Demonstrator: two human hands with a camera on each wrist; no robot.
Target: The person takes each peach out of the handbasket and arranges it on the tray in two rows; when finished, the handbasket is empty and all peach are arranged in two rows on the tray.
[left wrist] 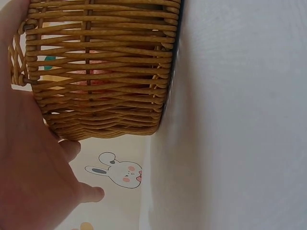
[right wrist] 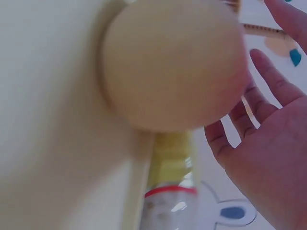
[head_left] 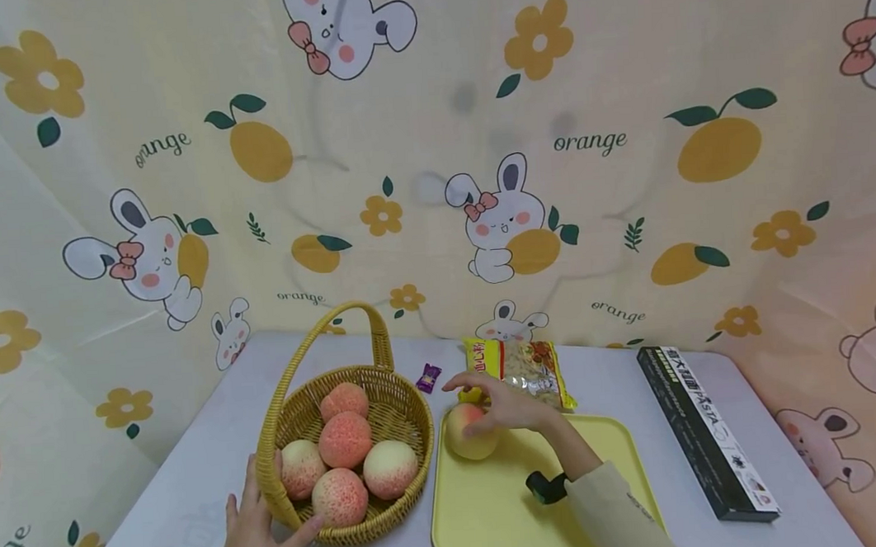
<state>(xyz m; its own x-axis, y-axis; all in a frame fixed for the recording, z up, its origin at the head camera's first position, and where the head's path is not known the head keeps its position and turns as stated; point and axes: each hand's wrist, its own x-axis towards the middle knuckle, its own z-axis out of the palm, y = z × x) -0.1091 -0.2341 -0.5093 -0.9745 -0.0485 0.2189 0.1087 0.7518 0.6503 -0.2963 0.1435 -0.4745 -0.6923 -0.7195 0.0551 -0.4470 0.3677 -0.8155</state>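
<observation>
A woven basket (head_left: 346,443) with a tall handle holds several pink-and-cream peaches (head_left: 346,439). My left hand (head_left: 252,523) lies against its near-left side with straight fingers, the thumb touching the weave; in the left wrist view the palm (left wrist: 33,163) sits beside the basket wall (left wrist: 100,67). One more peach (head_left: 469,439) sits on the far-left corner of a yellow tray (head_left: 495,510). My right hand (head_left: 500,406) hovers over it with its fingers spread. In the right wrist view the open palm (right wrist: 268,139) stands just apart from the peach (right wrist: 172,62).
A yellow snack packet (head_left: 521,368) lies behind the tray, with a small purple candy (head_left: 429,378) to its left. A long black pasta box (head_left: 706,429) lies along the table's right side. A cartoon-print cloth hangs behind the pale table (head_left: 196,484).
</observation>
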